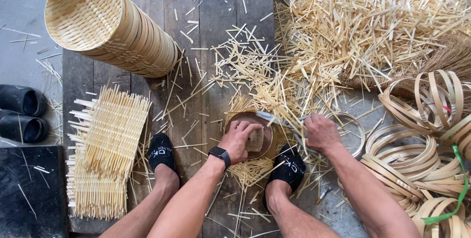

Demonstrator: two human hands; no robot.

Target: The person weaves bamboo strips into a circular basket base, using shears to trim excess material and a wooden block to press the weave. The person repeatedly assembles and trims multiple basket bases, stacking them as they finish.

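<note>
Two hands work one piece: your left hand (pixel 241 137) presses flat, pinning the round woven bamboo disc (pixel 255 137) to the dark plank floor (pixel 216 2). Your right hand (pixel 320 132) grips steel shears (pixel 274 119), blades at the disc's far rim, trimming overhanging strips.

Bare forearms and lower legs, black smartwatch (pixel 220 153) on the left wrist, 2 black ankle socks (pixel 161 152) with white lettering

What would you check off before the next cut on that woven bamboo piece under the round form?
1. Left hand pressing the round form flat: ok.
2. Right hand gripping the blade tool: ok.
3. Left fingers away from the cutting edge: cannot tell.
4. Feet in black socks out of the blade's path: ok.
5. Woven mat centred under the form: cannot tell.
6. Board free of loose trimmings: not ok.
</note>
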